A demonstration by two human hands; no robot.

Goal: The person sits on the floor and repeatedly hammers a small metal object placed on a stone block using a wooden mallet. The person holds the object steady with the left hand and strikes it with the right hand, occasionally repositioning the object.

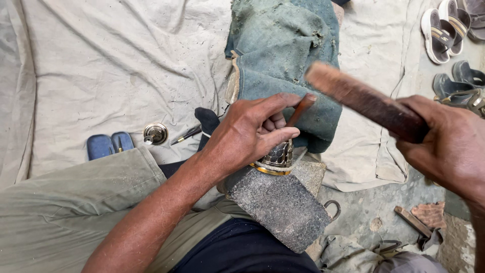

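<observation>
My left hand (252, 129) grips a small patterned metal cup (277, 156) with a brass-coloured rim, pressing it against a dark stone block (280, 205) on my lap. The same hand pinches a thin brown chisel-like rod (300, 109) upright over the cup. My right hand (449, 144) is raised at the right, shut on a wooden stick (361, 98) that points up and left above the rod. The stick is blurred.
A pale cloth (101, 65) covers the ground, with a folded blue-green denim cloth (283, 55) ahead of me. A round metal lid (155, 133), a thin pointed tool (186, 135) and blue slippers (108, 145) lie at the left. Sandals (447, 30) sit top right.
</observation>
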